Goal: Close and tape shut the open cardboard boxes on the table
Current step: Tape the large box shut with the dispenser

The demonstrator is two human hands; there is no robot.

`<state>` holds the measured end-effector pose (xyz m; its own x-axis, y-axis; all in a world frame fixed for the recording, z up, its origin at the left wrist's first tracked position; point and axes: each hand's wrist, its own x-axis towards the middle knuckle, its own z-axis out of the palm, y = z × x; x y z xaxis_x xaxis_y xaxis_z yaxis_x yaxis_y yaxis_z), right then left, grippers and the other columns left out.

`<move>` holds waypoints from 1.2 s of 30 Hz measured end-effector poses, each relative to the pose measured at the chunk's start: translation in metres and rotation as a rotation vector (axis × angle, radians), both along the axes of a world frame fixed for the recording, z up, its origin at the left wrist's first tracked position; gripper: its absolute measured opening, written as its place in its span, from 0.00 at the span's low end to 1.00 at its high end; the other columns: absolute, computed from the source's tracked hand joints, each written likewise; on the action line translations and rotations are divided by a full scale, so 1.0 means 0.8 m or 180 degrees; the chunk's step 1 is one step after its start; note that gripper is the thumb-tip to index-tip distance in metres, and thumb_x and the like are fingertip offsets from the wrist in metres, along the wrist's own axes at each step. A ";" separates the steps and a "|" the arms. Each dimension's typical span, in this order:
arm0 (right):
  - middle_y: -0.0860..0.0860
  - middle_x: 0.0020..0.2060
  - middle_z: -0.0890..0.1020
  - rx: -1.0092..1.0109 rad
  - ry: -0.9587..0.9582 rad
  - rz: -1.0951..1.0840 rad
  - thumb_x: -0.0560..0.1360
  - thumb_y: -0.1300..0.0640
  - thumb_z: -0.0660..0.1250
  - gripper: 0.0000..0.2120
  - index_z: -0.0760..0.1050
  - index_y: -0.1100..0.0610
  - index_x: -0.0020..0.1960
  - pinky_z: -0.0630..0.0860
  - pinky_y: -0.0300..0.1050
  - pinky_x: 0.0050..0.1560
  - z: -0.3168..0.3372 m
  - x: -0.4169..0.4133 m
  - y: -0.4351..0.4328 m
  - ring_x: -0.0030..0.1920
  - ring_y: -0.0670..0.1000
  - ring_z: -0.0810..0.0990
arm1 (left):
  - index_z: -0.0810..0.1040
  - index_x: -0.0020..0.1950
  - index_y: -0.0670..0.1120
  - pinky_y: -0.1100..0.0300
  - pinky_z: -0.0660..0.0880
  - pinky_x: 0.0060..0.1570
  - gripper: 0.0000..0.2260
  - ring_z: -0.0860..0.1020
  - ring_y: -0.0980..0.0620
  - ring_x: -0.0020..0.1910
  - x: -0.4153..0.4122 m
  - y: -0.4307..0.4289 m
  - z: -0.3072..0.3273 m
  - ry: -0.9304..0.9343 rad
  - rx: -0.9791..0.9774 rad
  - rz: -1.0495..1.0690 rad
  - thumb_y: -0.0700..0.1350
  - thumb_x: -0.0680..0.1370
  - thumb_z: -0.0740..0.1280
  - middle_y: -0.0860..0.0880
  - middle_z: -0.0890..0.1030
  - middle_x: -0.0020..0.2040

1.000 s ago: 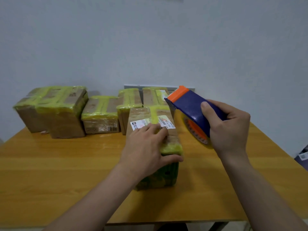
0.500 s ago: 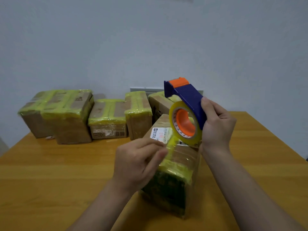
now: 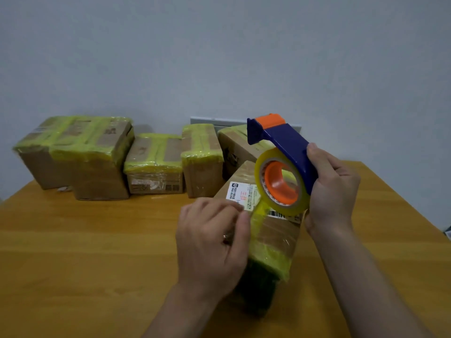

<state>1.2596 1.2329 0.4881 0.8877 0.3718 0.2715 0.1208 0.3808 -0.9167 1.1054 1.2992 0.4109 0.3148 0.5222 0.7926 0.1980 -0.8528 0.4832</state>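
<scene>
A small cardboard box (image 3: 275, 235) wrapped in yellow tape, with a white shipping label, lies tilted on the wooden table (image 3: 85, 252) in front of me. My right hand (image 3: 332, 191) grips a blue and orange tape dispenser (image 3: 280, 164) holding a yellow tape roll, raised just over the box's far end. A strip of tape runs from the roll down onto the box top. My left hand (image 3: 212, 245) is at the box's left side, thumb and fingers pinched at the tape near the label.
Several cardboard boxes wrapped in yellow tape stand in a row along the back edge by the wall: a big one (image 3: 80, 154) at the left, then smaller ones (image 3: 153, 164) (image 3: 202, 159), and one (image 3: 239, 150) behind the dispenser. The table's right edge runs close to my right arm.
The box has turned from lying square to tilted at an angle. My right hand swung the dispenser over it, roll side facing me. My left hand lifted off the box top and pinched at the tape.
</scene>
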 end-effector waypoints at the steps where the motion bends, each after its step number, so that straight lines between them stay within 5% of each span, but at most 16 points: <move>1: 0.48 0.39 0.88 -0.0014 0.0002 -0.0008 0.81 0.53 0.69 0.10 0.84 0.58 0.54 0.80 0.38 0.37 -0.001 0.001 -0.003 0.39 0.47 0.86 | 0.83 0.40 0.46 0.53 0.69 0.46 0.18 0.76 0.54 0.45 0.006 -0.013 -0.004 -0.0015 0.0112 -0.0092 0.54 0.82 0.62 0.54 0.83 0.42; 6: 0.48 0.41 0.88 0.0015 0.0046 -0.0051 0.81 0.54 0.69 0.09 0.85 0.58 0.55 0.80 0.37 0.37 -0.004 0.004 -0.008 0.41 0.47 0.86 | 0.78 0.35 0.45 0.52 0.65 0.42 0.27 0.73 0.49 0.40 0.023 -0.021 -0.017 -0.0056 0.0600 0.0064 0.65 0.81 0.58 0.50 0.80 0.38; 9: 0.50 0.43 0.88 0.0090 0.0076 -0.0007 0.81 0.54 0.69 0.11 0.84 0.60 0.58 0.80 0.37 0.38 -0.007 0.000 -0.008 0.44 0.48 0.87 | 0.77 0.38 0.45 0.53 0.65 0.48 0.35 0.74 0.48 0.44 0.008 -0.019 -0.017 0.0224 0.0605 -0.0090 0.78 0.69 0.61 0.49 0.80 0.42; 12: 0.50 0.43 0.88 -0.0099 0.0028 0.0149 0.80 0.53 0.70 0.09 0.85 0.56 0.55 0.81 0.40 0.39 0.001 0.004 -0.009 0.43 0.49 0.86 | 0.74 0.40 0.49 0.53 0.66 0.50 0.34 0.72 0.51 0.47 -0.003 -0.025 -0.006 0.0634 0.0449 -0.0087 0.80 0.62 0.68 0.53 0.77 0.45; 16: 0.50 0.36 0.88 -0.0272 -0.0066 0.0282 0.79 0.56 0.72 0.07 0.86 0.54 0.44 0.82 0.42 0.38 0.025 0.013 -0.016 0.36 0.48 0.84 | 0.72 0.43 0.54 0.51 0.70 0.52 0.28 0.70 0.53 0.51 -0.011 -0.030 0.018 0.1048 0.0164 -0.0240 0.75 0.61 0.73 0.58 0.74 0.47; 21: 0.52 0.40 0.88 -0.0235 -0.0302 0.0242 0.79 0.56 0.72 0.05 0.86 0.52 0.46 0.83 0.50 0.44 0.035 0.017 -0.047 0.40 0.52 0.86 | 0.80 0.54 0.61 0.50 0.67 0.65 0.19 0.71 0.60 0.66 -0.058 -0.006 0.025 0.1217 -0.0118 -0.0863 0.63 0.65 0.76 0.67 0.76 0.58; 25: 0.47 0.38 0.88 -0.0416 -0.0541 0.0314 0.79 0.55 0.71 0.04 0.85 0.50 0.47 0.83 0.42 0.38 0.040 0.020 -0.071 0.39 0.48 0.86 | 0.82 0.56 0.62 0.50 0.62 0.69 0.15 0.68 0.63 0.72 -0.089 0.020 0.033 0.1400 -0.0286 -0.0810 0.57 0.69 0.71 0.69 0.78 0.63; 28: 0.45 0.37 0.87 -0.0437 -0.0623 0.0329 0.80 0.54 0.71 0.04 0.84 0.50 0.47 0.81 0.38 0.35 0.043 0.022 -0.085 0.39 0.46 0.86 | 0.82 0.47 0.60 0.49 0.64 0.64 0.12 0.75 0.57 0.65 -0.087 0.024 0.039 0.1355 -0.0257 -0.0185 0.44 0.69 0.72 0.66 0.82 0.56; 31: 0.46 0.38 0.88 -0.0377 -0.0611 0.0275 0.80 0.54 0.71 0.04 0.85 0.50 0.47 0.82 0.40 0.37 0.046 0.025 -0.094 0.40 0.48 0.86 | 0.79 0.40 0.59 0.50 0.66 0.58 0.20 0.80 0.53 0.54 -0.061 -0.007 0.047 0.1122 -0.0433 0.0440 0.32 0.69 0.73 0.61 0.83 0.48; 34: 0.45 0.37 0.87 -0.0294 -0.0609 0.0186 0.80 0.55 0.71 0.06 0.85 0.49 0.45 0.81 0.37 0.35 0.046 0.028 -0.100 0.38 0.46 0.86 | 0.80 0.58 0.60 0.51 0.60 0.69 0.11 0.76 0.55 0.64 -0.019 -0.063 0.055 0.1073 -0.0087 0.0281 0.51 0.77 0.70 0.59 0.81 0.62; 36: 0.43 0.37 0.87 -0.0259 -0.0588 0.0145 0.80 0.55 0.71 0.05 0.84 0.49 0.46 0.80 0.36 0.34 0.046 0.029 -0.104 0.39 0.44 0.86 | 0.67 0.75 0.64 0.45 0.48 0.78 0.27 0.62 0.52 0.78 0.014 -0.092 0.051 0.1732 -0.0197 0.0305 0.69 0.77 0.59 0.57 0.66 0.79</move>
